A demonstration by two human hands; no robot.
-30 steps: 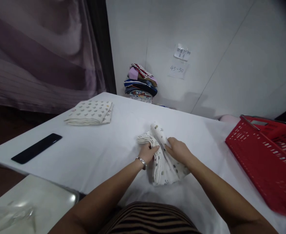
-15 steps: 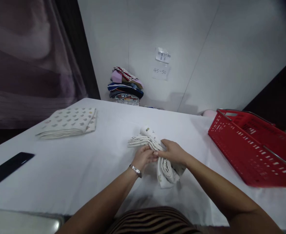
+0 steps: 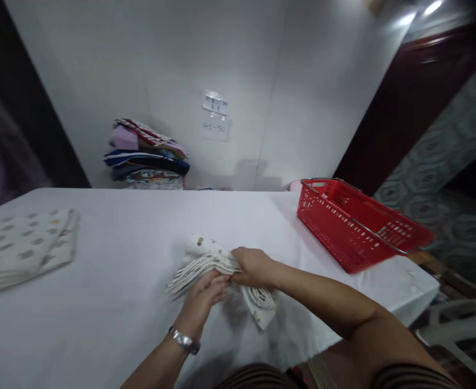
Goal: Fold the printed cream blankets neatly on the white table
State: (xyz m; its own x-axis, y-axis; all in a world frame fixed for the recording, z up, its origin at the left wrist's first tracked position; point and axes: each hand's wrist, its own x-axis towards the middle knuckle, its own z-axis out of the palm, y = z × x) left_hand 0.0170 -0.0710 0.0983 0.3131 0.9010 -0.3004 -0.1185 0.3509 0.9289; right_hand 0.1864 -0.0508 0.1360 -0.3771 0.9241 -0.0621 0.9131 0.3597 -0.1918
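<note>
A white patterned cloth, folded into thick layers, lies on the white table in front of me. My left hand grips its near edge, fingers curled round the layers; a watch is on that wrist. My right hand closes over the cloth's top right part, pinching the fold. Both hands meet at the middle of the cloth, and part of it hangs down below my right hand.
A folded spotted cloth lies at the table's left. A red plastic basket stands at the right end. A stack of coloured fabrics sits against the white wall, under paper notes. A white plastic chair is lower right.
The view has swung to the right, so the phone is out of sight and the basket sits nearer the centre. My hands have gathered the cloth tighter and kept hold of it.
</note>
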